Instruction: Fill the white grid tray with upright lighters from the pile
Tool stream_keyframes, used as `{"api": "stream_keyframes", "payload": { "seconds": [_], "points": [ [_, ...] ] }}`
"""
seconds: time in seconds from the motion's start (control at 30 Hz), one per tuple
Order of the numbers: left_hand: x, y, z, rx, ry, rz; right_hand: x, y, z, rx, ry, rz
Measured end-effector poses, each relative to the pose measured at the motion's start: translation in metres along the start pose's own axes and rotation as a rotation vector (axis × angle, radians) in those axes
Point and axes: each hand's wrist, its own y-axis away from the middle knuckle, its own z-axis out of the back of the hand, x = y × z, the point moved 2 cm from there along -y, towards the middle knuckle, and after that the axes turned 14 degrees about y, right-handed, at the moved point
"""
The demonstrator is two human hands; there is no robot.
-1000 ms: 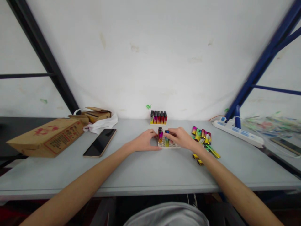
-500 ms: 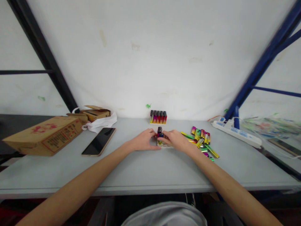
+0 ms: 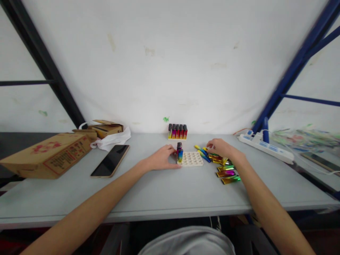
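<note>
A white tray (image 3: 193,160) with rows of holes lies in front of me. Several lighters (image 3: 180,154) with black tops and purple, blue and yellow bodies stand upright in its left end. My left hand (image 3: 163,158) is curved around that end, thumb at the front corner and fingers behind, gripping the tray beside the lighters. To the right of the tray, my right hand (image 3: 218,147) hovers low over a loose pile of shiny lighters (image 3: 225,173), its fingers bent and slightly apart. Its fingertips are near a yellow and blue lighter (image 3: 204,156); I see nothing held in them.
A second block of upright lighters (image 3: 177,131) stands near the wall. On the left lie a phone (image 3: 111,161), a cardboard box (image 3: 50,154), a smaller open box (image 3: 106,128) and a white bag (image 3: 113,139). A power strip (image 3: 265,147) lies at the right.
My right hand has left the upright lighters in the tray and moved right to the loose pile. The tray's holes now show. My left hand stays at the tray's left end.
</note>
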Motion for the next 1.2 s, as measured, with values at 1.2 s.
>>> {"api": "stream_keyframes", "payload": {
  "seconds": [1.2],
  "points": [
    [0.000, 0.000, -0.001, -0.016, 0.017, -0.030, 0.093, -0.001, -0.004, -0.273, -1.019, 0.041]
  ]
}}
